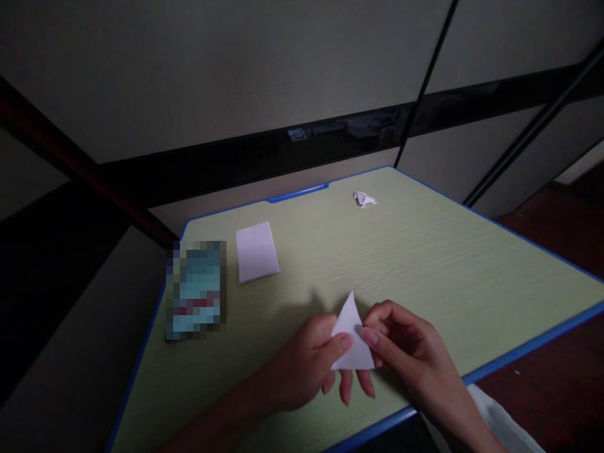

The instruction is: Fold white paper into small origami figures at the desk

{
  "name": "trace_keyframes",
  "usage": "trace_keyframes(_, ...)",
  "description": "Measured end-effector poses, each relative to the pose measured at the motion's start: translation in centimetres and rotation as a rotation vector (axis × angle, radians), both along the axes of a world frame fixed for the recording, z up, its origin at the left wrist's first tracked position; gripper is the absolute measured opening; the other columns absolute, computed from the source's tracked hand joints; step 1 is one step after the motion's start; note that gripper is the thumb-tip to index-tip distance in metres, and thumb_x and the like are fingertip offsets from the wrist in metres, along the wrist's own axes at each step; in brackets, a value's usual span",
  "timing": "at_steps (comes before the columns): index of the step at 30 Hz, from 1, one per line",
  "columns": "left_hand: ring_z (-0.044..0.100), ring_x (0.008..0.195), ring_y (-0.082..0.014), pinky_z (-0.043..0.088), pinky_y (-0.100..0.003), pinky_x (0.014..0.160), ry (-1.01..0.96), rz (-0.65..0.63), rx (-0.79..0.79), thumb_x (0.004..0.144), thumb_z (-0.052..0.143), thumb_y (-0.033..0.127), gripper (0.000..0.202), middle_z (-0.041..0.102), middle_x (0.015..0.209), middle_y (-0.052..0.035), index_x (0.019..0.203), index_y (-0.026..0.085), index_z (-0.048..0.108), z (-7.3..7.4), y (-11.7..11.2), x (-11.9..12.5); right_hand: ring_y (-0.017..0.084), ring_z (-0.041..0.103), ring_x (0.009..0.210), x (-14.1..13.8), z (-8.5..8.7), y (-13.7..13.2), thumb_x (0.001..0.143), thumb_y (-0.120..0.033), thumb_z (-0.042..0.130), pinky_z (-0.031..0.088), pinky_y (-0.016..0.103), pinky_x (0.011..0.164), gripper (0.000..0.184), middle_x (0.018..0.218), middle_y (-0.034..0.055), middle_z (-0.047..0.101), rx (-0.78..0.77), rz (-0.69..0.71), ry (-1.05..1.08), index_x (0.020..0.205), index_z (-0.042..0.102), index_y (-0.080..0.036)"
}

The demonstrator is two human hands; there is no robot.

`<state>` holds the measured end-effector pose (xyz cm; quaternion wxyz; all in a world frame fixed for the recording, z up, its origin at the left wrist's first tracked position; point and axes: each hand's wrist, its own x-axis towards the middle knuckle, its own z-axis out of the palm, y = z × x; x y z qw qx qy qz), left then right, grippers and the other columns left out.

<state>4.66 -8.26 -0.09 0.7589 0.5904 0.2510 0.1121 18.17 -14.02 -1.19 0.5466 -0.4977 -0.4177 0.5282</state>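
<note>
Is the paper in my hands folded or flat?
Folded: the paper is a pointed triangle, pinched between left hand and right hand.

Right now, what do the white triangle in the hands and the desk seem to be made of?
Between left hand and right hand, the white triangle seems thin matte paper: crisp folded edges. The desk: likely laminate board, pale green wood grain; blue edging probably plastic.
</note>
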Motion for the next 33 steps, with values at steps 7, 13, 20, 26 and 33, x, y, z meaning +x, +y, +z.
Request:
trace_keyframes(7,0.043,0.039,-0.0052,0.027,-0.014,0.032,-0.029,0.027,-0.001,0.083,0.033,0.029,0.028,0.057,0.058,-0.0044,0.081,0.008,0.051,0.14,-0.14,0.02,0.006,0.049,0.034,-0.22,0.15,-0.04,0.076,-0.03,0.056,0.03,0.016,0.035,0.024,0.045,-0.0095,0.037,0.042,0.065,0.101,0.061,0.043,-0.017)
trace_keyframes(13,0.042,0.04,-0.0054,0.026,-0.015,0.033,-0.021,0.008,-0.029,0.082,0.035,0.031,0.027,0.058,0.059,-0.0039,0.079,0.01,0.051,0.18,-0.17,-0.03,0.007,0.051,0.035,-0.23,0.07,-0.11,0.076,-0.028,0.057,0.032,0.016,0.035,0.022,0.046,-0.0092,0.039,0.048,0.088,0.134,0.062,0.044,-0.017)
trace_keyframes(20,0.035,0.039,-0.0048,0.022,-0.017,0.036,0.009,0.019,0.018,0.083,0.036,0.029,0.022,0.056,0.056,-0.0016,0.075,0.012,0.048,0.26,-0.17,-0.07,0.006,0.052,0.035,-0.25,0.02,-0.05,0.074,-0.027,0.059,0.033,0.015,0.034,0.021,0.046,-0.0095,0.039,0.065,0.071,0.128,0.062,0.046,-0.017)
trace_keyframes(26,0.034,0.04,-0.0051,0.025,-0.018,0.04,0.099,0.071,0.071,0.074,0.047,0.018,0.011,0.044,0.045,0.0053,0.065,0.013,0.049,0.75,-0.24,-0.11,0.006,0.049,0.033,-0.34,0.09,-0.01,0.072,-0.028,0.062,0.03,0.016,0.033,0.023,0.045,-0.0095,0.039,0.031,0.058,0.112,0.06,0.046,-0.017)
trace_keyframes(33,0.032,0.035,-0.0043,0.022,-0.017,0.035,0.074,0.057,0.014,0.072,0.045,0.014,0.009,0.05,0.046,0.0033,0.069,0.01,0.053,1.0,-0.14,0.15,0.004,0.041,0.033,-0.31,-0.1,-0.15,0.073,-0.03,0.059,0.026,0.018,0.035,0.022,0.046,-0.009,0.039,-0.011,0.043,0.046,0.061,0.045,-0.017)
